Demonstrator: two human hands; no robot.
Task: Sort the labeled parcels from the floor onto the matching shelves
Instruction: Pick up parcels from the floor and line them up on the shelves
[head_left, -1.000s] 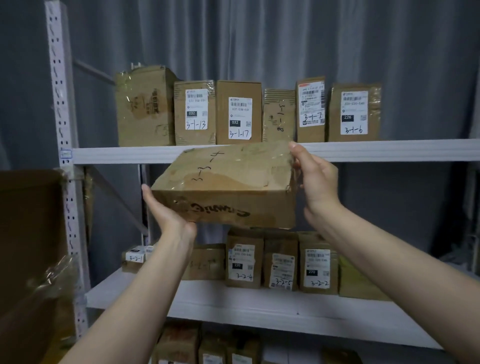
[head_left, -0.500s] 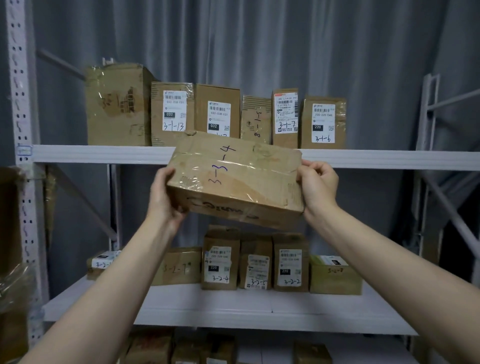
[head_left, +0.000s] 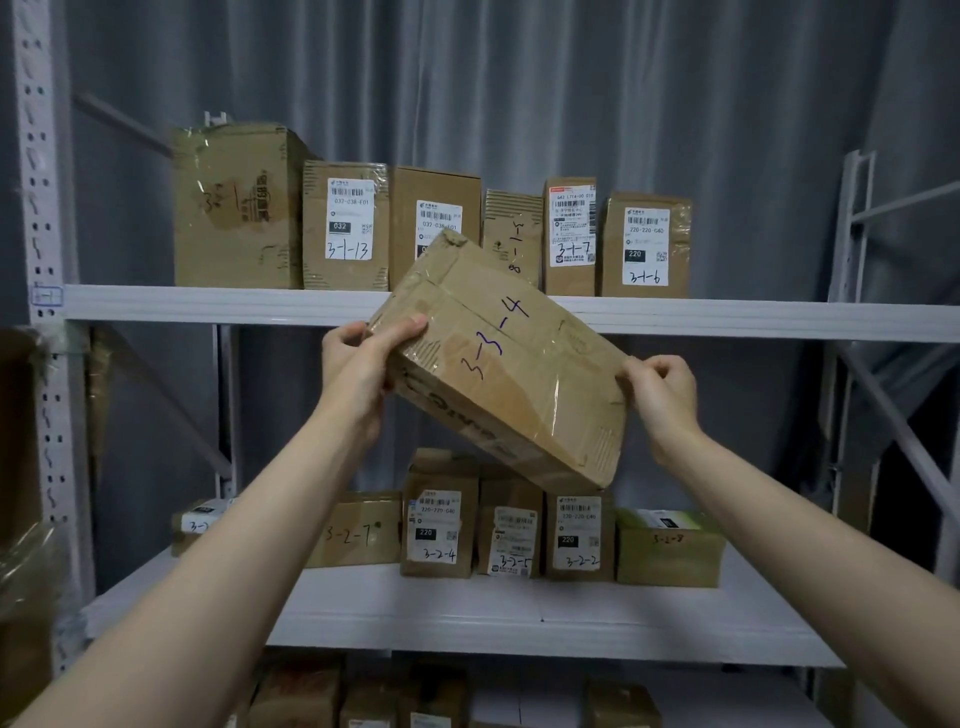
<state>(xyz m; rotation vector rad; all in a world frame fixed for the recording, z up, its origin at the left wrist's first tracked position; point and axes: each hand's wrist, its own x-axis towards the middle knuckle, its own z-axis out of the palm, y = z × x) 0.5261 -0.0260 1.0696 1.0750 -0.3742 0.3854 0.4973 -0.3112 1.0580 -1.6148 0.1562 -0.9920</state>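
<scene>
I hold a taped brown cardboard parcel in the air in front of the white shelving, tilted down to the right, its top face marked "3-3-4" in blue pen. My left hand grips its upper left corner, thumb on the top face. My right hand pinches its right edge with curled fingers. The parcel hangs between the upper shelf and the middle shelf.
A row of parcels labeled 3-1-x, such as 3-1-13 and 3-1-6, stands on the upper shelf. Parcels labeled 3-2-x, such as 3-2-4, line the middle shelf. More boxes sit on the shelf below. A grey curtain hangs behind.
The parcel has turned and tipped so its right end drops and the "3-3-4" face shows. My left hand moved up onto its corner; my right hand slid to the lower right edge.
</scene>
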